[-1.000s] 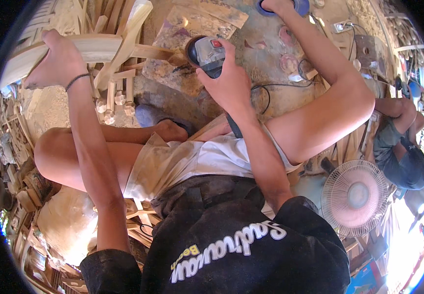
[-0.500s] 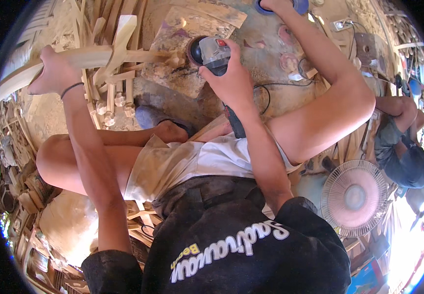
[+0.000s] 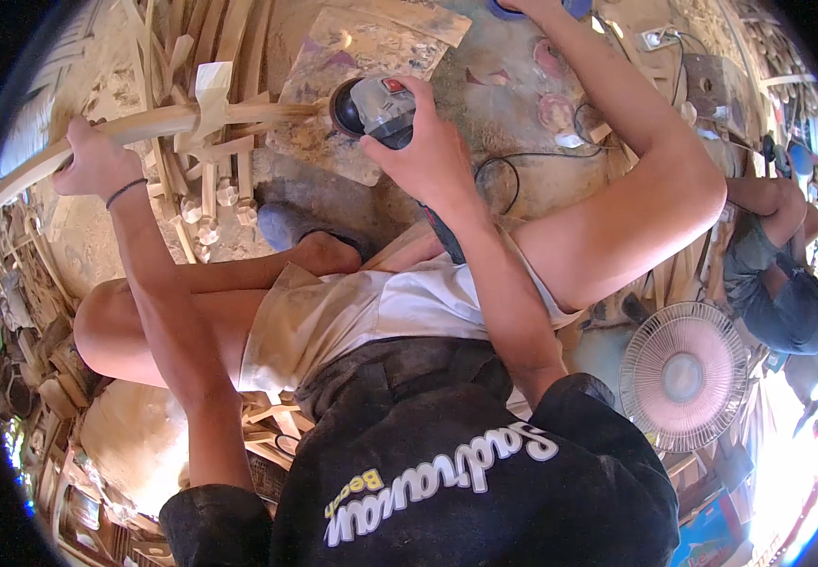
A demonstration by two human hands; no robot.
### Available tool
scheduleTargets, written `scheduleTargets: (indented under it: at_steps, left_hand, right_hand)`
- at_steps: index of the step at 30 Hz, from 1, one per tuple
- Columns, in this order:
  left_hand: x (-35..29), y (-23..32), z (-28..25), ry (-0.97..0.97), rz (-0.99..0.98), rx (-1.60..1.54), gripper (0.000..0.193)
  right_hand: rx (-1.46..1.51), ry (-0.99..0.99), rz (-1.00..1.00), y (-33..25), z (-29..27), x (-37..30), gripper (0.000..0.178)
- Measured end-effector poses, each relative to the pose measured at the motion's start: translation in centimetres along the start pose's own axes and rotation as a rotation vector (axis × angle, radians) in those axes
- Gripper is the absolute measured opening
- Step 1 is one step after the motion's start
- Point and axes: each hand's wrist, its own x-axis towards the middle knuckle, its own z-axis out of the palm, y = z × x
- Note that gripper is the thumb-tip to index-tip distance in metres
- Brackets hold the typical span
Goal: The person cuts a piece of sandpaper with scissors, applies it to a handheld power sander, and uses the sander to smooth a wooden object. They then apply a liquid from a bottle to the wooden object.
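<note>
My left hand [image 3: 97,163] is closed around a long, curved piece of pale wood [image 3: 156,123] that has a crosspiece near its right part. The wood's narrow right end reaches the round disc of an angle grinder [image 3: 381,109]. My right hand [image 3: 418,146] grips the grinder's grey head, thumb on the near side and fingers over the far side. Its dark body runs back beneath my right forearm toward my lap. The disc looks black, facing left; whether it touches the wood I cannot tell.
A dusty board [image 3: 333,156] lies under the grinder. Wooden sticks [image 3: 209,194] are heaped at the left. A black cord [image 3: 513,165] loops right of the grinder. A pink-centred fan [image 3: 682,378] stands at the lower right, near another person [image 3: 777,293]. A blue-grey slipper [image 3: 300,231] covers my foot.
The grinder in my right hand has shifted left. My left hand has lowered slightly, and the wood has turned so its curved part looks narrower.
</note>
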Motion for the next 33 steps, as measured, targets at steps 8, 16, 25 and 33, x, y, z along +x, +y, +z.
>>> scheduleTargets:
  at_steps: [8, 16, 25, 33]
  left_hand:
    - [1.4, -2.0, -0.9, 0.011, -0.047, 0.033, 0.039]
    - [1.2, -1.7, -1.1, 0.024, -0.109, 0.01, 0.041]
    - [1.3, -3.5, -2.3, 0.089, -0.188, 0.098, 0.036]
    - [1.2, -5.4, -3.4, 0.275, -0.329, 0.237, 0.031]
  right_hand:
    - [-0.043, 0.051, 0.053, 0.0, -0.3, -0.3, 0.081]
    - [-0.059, 0.048, -0.053, 0.1, 0.1, -0.5, 0.084]
    - [-0.011, 0.124, -0.027, 0.7, -0.2, -0.3, 0.083]
    - [0.025, 0.082, 0.0, 0.5, -0.1, 0.0, 0.08]
